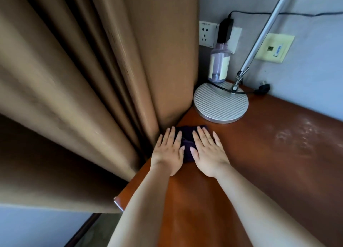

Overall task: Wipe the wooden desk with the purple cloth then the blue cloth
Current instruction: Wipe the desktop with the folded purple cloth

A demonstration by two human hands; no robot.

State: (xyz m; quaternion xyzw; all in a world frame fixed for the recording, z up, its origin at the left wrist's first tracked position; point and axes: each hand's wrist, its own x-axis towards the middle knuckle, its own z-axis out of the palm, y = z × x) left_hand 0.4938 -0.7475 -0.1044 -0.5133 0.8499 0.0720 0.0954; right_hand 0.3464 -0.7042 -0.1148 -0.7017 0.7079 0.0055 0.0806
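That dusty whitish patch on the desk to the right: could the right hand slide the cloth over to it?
Probably yes. The right hand lies flat on the purple cloth, and bare desk stretches from there to the dusty patch. The lamp base sits farther back, out of that path.

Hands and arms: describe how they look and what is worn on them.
Both arms are bare as far up as the picture shows; no sleeve comes into view. The left hand and the right hand wear no gloves, and no ring, watch or bracelet shows on fingers or wrists. The nails look short and unpainted. No marks or tattoos are visible on either forearm.
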